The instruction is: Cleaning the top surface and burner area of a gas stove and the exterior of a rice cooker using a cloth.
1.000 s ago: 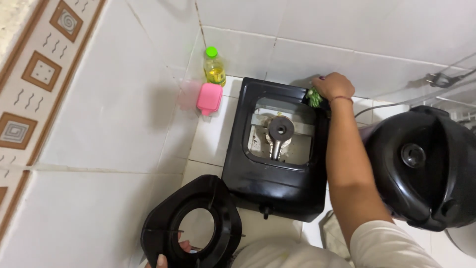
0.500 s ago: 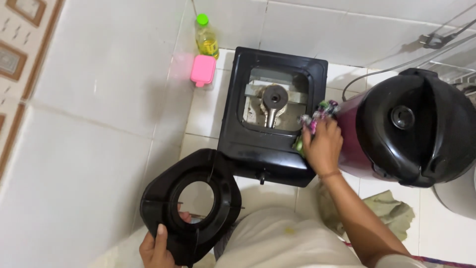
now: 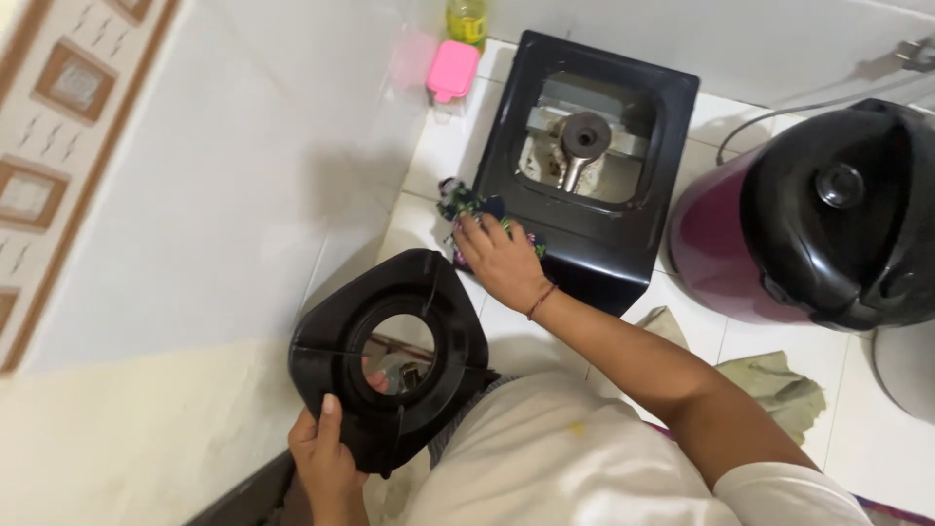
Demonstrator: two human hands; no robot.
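My right hand (image 3: 502, 258) presses a dark cloth with green and pink spots (image 3: 463, 203) against the front left corner of a black single-burner gas stove (image 3: 623, 239) on a white tiled counter. The stove's metal burner (image 3: 582, 136) sits bare in its recessed well. My left hand (image 3: 326, 453) grips the lower edge of a black stove top plate with a round hole (image 3: 390, 356), held close to my body at the counter's front.
A pink soap box (image 3: 453, 70) and a yellow-green bottle (image 3: 467, 19) stand against the tiled wall behind the stove. A maroon cooker with a black lid (image 3: 828, 214) sits to the right. A greenish rag (image 3: 769, 385) lies on the counter near it.
My right hand has moved with the cloth from the stove's far right corner, along its right side, to the front left corner. The camera has shifted right and closer.
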